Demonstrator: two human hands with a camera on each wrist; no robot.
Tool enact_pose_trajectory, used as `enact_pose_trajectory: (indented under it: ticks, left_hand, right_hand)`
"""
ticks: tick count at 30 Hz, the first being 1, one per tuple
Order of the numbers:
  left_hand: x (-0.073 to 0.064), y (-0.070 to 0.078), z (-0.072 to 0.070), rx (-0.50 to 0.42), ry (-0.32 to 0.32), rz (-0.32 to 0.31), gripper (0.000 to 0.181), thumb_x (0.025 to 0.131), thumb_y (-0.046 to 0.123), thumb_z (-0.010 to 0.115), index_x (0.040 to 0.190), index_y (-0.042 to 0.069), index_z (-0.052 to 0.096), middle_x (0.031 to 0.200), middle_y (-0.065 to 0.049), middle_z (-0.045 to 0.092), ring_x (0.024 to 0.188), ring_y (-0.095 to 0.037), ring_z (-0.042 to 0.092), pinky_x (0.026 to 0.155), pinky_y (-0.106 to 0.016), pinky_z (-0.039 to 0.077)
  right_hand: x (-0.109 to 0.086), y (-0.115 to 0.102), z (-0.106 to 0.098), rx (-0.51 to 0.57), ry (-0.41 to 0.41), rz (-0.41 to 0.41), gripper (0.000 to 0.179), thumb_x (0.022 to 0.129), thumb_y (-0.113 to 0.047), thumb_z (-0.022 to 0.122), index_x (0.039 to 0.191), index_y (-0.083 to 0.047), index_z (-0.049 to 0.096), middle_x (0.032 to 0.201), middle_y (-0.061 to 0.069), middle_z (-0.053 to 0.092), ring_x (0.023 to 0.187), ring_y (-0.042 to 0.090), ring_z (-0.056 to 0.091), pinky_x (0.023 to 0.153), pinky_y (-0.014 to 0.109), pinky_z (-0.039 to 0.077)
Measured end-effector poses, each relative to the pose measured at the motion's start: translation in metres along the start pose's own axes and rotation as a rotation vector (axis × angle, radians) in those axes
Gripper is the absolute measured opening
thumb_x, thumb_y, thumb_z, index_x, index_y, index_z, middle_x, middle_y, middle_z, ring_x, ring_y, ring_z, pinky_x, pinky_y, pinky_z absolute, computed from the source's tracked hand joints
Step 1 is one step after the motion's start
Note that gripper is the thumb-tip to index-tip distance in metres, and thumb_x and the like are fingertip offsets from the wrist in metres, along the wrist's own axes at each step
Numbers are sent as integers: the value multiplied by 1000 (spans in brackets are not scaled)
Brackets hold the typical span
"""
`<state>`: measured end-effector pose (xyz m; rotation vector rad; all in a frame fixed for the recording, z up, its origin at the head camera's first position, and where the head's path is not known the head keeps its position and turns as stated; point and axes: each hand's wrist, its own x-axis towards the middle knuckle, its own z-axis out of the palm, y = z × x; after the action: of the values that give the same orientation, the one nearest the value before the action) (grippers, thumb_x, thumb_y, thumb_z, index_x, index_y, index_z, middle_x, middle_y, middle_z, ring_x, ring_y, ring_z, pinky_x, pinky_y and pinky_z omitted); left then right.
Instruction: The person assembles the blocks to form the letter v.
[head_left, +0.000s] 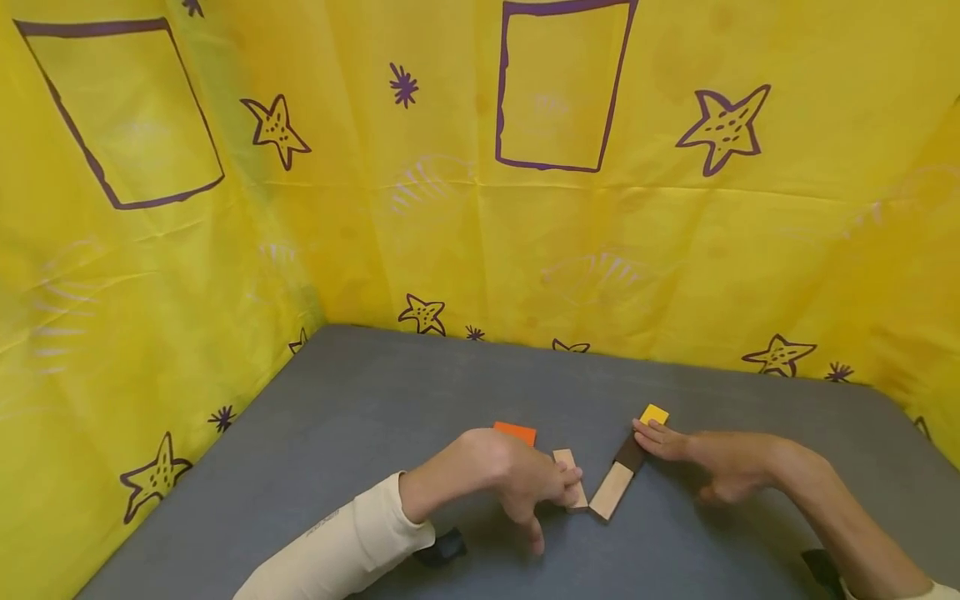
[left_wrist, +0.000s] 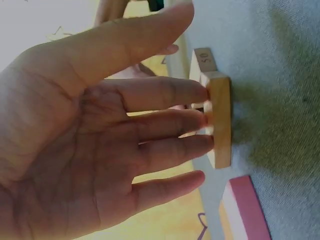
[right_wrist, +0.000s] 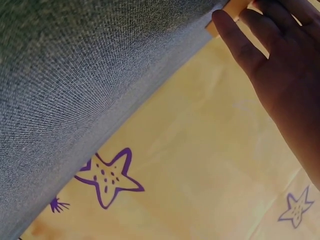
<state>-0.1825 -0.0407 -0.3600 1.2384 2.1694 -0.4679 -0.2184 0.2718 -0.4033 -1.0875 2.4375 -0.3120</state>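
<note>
My left hand (head_left: 525,477) has its fingers extended, the tips touching a pale wooden block (head_left: 562,457) that lies flat on the table. In the left wrist view three straight fingertips press against the side of that block (left_wrist: 221,120), with the thumb held away. My right hand (head_left: 708,454) reaches in from the right, its straight fingers resting on a row of blocks. This slanting row has a yellow block (head_left: 657,413) at the far end, a dark brown block (head_left: 627,455) and another pale wooden block (head_left: 612,492), whose near end meets the left-hand block, roughly forming a V.
An orange block (head_left: 514,432) lies behind my left hand, partly covered by it. The grey table (head_left: 360,400) is bounded at the back and left by a yellow cloth (head_left: 450,233) with purple drawings. A dark object (head_left: 442,548) shows under my left sleeve.
</note>
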Motion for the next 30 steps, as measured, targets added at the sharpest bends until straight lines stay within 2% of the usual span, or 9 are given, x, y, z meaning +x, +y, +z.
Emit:
enact_pose_trajectory:
  ticks: [4,7,11,13,18,22,30]
  left_hand:
    - [-9,-7,-4,-54,82,-4,75,96,53,70,162,34,39,176,9,21,160,-9,29,126,-27,32]
    - [-17,-16,-9,-92,143,-26,74,98,48,70,162,33,38,177,5,20,161,-16,28,129,-35,31]
    - [-29,-35,-12,-129,221,-66,68,100,36,72,161,29,42,175,1,26,160,-22,33,130,-41,29]
    - [-32,-46,-12,-144,243,-61,65,101,26,71,160,25,45,174,0,30,159,-21,35,129,-40,31]
    - [-30,-70,-6,-196,247,18,62,98,1,68,156,17,51,166,2,45,154,-16,43,124,-32,39]
    - [-23,-84,1,-211,253,74,63,94,-8,68,151,16,57,157,3,56,149,-15,49,123,-29,39]
    - [-7,-99,11,-189,234,184,69,91,-17,63,150,20,59,158,1,54,152,-16,44,128,-30,31]
  right_hand:
    - [1,-2,-1,7,-6,24,100,76,-1,80,164,-11,34,175,9,25,158,36,33,112,27,44]
    - [2,-2,-3,5,-12,39,100,76,-2,81,164,-12,34,175,12,25,157,40,33,115,30,43]
    - [2,-1,-4,15,-15,48,100,76,0,81,164,-12,35,174,13,25,157,42,31,117,31,42]
    - [2,-1,-4,24,-14,45,100,75,2,80,164,-11,35,174,14,25,157,41,31,116,29,42]
    - [2,-1,-1,10,-7,38,100,75,1,81,163,-12,36,173,16,27,156,40,35,114,29,43]
    - [1,-1,-1,17,-11,43,100,75,1,81,164,-12,35,173,17,27,156,40,34,113,29,44]
    - [2,-1,1,27,-14,41,100,77,-1,81,164,-12,34,175,12,24,158,36,31,114,27,42]
